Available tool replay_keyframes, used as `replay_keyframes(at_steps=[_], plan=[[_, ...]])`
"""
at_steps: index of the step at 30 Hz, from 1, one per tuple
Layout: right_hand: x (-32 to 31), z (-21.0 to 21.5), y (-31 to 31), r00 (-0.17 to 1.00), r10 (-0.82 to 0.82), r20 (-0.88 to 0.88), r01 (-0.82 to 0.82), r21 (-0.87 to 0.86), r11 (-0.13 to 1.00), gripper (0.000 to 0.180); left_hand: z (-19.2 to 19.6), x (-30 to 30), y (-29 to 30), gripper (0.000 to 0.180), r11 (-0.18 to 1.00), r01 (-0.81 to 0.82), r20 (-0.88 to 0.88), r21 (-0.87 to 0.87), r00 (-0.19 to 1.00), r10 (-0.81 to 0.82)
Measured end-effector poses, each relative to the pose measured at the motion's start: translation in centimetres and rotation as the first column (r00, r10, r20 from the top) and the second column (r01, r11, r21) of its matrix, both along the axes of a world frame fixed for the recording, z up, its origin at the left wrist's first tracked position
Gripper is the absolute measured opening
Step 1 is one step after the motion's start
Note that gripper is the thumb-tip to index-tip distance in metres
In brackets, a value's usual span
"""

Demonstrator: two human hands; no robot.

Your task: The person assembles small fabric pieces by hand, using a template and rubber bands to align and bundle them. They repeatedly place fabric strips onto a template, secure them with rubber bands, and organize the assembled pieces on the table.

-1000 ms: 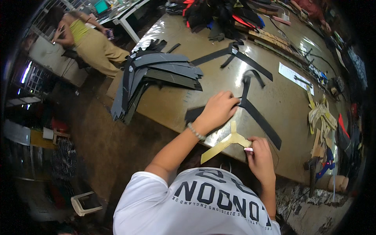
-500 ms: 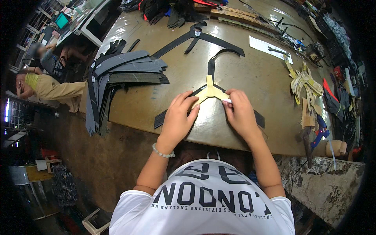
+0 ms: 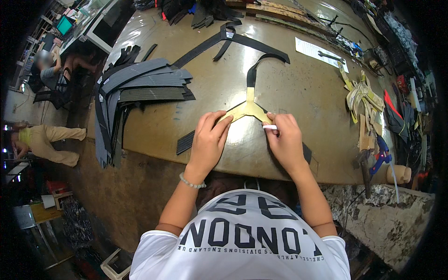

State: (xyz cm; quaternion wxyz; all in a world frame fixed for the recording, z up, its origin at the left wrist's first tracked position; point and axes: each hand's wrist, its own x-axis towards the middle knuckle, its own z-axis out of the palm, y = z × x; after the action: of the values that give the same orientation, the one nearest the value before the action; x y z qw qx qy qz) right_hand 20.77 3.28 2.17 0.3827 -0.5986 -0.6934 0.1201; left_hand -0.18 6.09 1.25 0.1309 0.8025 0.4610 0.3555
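Observation:
A yellow Y-shaped template (image 3: 249, 110) lies over a black Y-shaped strap piece (image 3: 252, 77) on the table in front of me. The template's upper arm covers the lower part of the strap's curved tail. My left hand (image 3: 209, 142) pinches the template's left arm, fingertips on its edge. Between the fingers of my right hand (image 3: 285, 140) is a short white stick (image 3: 269, 127), like chalk or a marker; these fingers also touch the template's right arm. The strap's left end (image 3: 185, 143) and right end show beyond my hands.
Stacked grey and black strips (image 3: 140, 88) lie at the left. Another black Y-shaped strap (image 3: 228, 39) lies farther back. At the right are a wrench (image 3: 331, 57) on paper, bundled yellow templates (image 3: 364, 100) and a blue-handled tool (image 3: 380, 156). Other people are at far left.
The template's upper arm has shifted into line with the black tail. My right hand has moved slightly, still gripping the white stick. At far left, a person in tan trousers has moved away.

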Motion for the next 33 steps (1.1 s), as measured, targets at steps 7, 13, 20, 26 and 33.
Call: replay_keyframes(at_steps=[7,13,20,26,33], plan=[[0.7,0.2,0.2,0.992,0.012,-0.128,-0.022,-0.077,0.997,0.021,0.0,0.2,0.2,0.022,1.000,-0.011,-0.007,0.002,1.000,0.011],[0.3,0.1,0.1,0.997,0.017,-0.077,-0.019,-0.027,0.999,0.022,0.9,1.1,0.0,0.018,0.999,-0.013,-0.156,0.050,0.988,0.021],[1.2,-0.1,0.1,0.992,0.105,-0.074,-0.108,-0.035,0.994,0.018,1.9,5.9,0.3,0.029,0.995,-0.103,-0.655,-0.004,0.752,0.076],[4.8,2.1,-1.3,0.859,-0.193,-0.474,0.039,-0.315,0.948,0.027,1.1,8.7,0.1,0.049,0.977,-0.139,-0.748,0.164,0.627,0.215],[4.1,1.5,-4.1,0.950,-0.260,-0.173,0.219,-0.225,0.949,0.014,1.0,9.7,0.1,0.078,0.975,-0.148,-0.762,0.166,0.608,0.222]])
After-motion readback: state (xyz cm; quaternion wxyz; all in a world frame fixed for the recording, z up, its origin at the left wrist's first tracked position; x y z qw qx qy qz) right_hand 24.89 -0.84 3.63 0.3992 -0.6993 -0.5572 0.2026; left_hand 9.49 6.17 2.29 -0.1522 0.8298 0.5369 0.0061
